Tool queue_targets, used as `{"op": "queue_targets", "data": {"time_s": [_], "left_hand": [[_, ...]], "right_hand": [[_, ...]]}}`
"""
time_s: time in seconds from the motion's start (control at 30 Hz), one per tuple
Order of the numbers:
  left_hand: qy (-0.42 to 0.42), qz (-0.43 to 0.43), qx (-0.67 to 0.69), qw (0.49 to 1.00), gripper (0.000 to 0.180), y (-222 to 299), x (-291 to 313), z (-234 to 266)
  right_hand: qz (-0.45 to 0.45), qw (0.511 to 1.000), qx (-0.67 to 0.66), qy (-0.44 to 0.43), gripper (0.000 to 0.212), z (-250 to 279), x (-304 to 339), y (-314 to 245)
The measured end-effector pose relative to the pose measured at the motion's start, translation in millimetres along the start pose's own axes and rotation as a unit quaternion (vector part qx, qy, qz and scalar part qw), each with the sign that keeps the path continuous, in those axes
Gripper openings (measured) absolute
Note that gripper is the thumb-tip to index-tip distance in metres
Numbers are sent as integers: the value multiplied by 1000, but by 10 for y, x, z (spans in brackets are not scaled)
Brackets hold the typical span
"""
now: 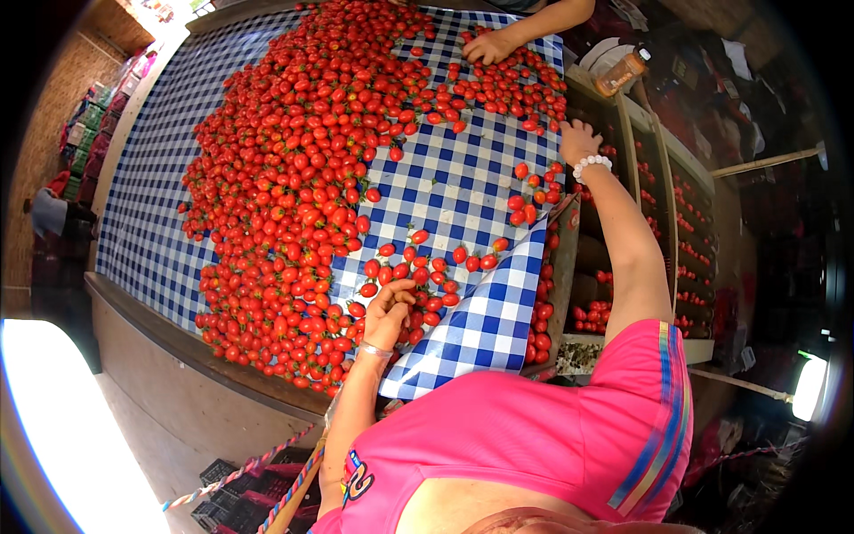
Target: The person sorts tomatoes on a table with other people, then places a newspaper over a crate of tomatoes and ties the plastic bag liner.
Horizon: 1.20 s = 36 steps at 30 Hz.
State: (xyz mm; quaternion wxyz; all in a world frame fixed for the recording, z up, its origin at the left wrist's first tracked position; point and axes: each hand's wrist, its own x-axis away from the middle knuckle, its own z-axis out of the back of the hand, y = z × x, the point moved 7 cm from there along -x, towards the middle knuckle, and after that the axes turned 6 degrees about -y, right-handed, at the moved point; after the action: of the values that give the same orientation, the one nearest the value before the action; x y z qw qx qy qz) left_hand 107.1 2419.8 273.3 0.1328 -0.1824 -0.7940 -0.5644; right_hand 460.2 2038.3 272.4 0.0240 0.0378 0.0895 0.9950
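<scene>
While red tomatoes [294, 160] lie heaped over the checkered worktop [458, 191], I reach both ways.
My left grip [389, 313] curls over some, its hold I cannot tell; my right grip [580, 141] is open, fingers spread, beside the wooden compartments [585, 289].

Toms [298, 169] v glossy, chk'd cover [454, 209] plasticky w/ sheen, table rim [197, 352] wood.

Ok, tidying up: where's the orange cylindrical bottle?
The bottle is upper right in the head view, right of the blue-and-white checked cloth, beyond the right hand.
</scene>
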Motion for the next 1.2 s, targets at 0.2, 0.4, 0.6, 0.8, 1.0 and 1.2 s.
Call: {"op": "queue_targets", "data": {"time_s": [0.2,0.4,0.6,0.8,1.0,1.2], "left_hand": [[38,1,-12,999,36,-46,-16,113],[164,-116,-37,979,32,-3,27,542],[256,-105,-6,961,31,-1,20,653],[222,-82,28,971,30,-15,-45,562],[241,-67,32,968,31,-8,25,611],[228,-56,20,972,28,9,-24,503]], "right_hand": [[319,925,-169,118,44,569,409,-1964],[261,951,-120,117,37,448,-30,-2230],[108,969,-154,157,34,654,-247,-2108],[263,875,-400,72,51,858,-100,-3314],[333,874,-348,-57,64,780,66,-3463],[434,844,-315,-31,40,542,500,-3098]]}}
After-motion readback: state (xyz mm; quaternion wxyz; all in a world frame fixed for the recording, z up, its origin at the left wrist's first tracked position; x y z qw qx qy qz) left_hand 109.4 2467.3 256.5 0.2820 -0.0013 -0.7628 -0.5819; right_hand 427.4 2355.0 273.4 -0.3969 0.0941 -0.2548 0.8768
